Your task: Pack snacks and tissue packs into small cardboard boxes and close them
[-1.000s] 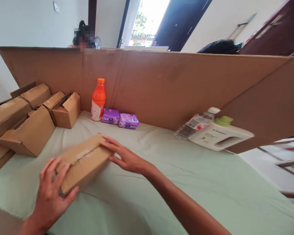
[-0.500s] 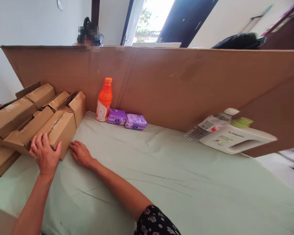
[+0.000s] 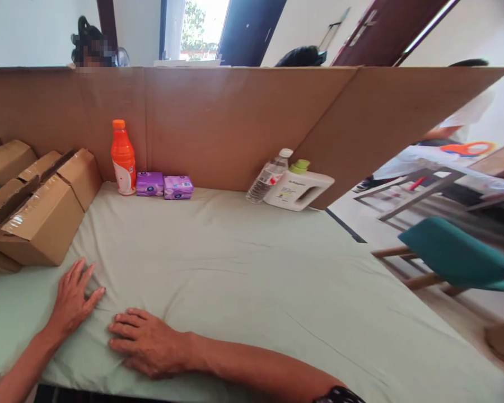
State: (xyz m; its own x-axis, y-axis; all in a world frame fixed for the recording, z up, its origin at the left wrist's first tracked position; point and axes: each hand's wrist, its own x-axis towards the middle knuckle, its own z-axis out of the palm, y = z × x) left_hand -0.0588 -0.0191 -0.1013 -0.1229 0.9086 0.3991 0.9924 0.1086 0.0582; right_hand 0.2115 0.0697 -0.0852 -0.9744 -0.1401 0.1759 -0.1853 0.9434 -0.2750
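My left hand (image 3: pixel 73 296) rests on the pale green cloth (image 3: pixel 218 240) with its fingers spread and nothing in them. Just beyond its fingertips stands the nearest of several brown cardboard boxes (image 3: pixel 40 221), grouped at the left. Closer to me, my right hand (image 3: pixel 149 341) lies palm down on the cloth, fingers stretched toward the left hand and holding nothing. Past the boxes, an orange bottle (image 3: pixel 123 159) stands upright beside two purple packs (image 3: pixel 150 183). Farther right, a clear plastic bottle (image 3: pixel 269 178) leans against a white jug (image 3: pixel 296 190) with a green cap.
A tall cardboard panel (image 3: pixel 218 123) runs along the back of the table. Behind it, the top of a person's head (image 3: pixel 90 45) shows. To the right of the table are a teal chair (image 3: pixel 457 252) and another table with an orange-handled thing (image 3: pixel 468 148).
My left hand has come off the nearest box onto the cloth. My right hand has drawn back from beside that box toward me. The view has swung to the right.
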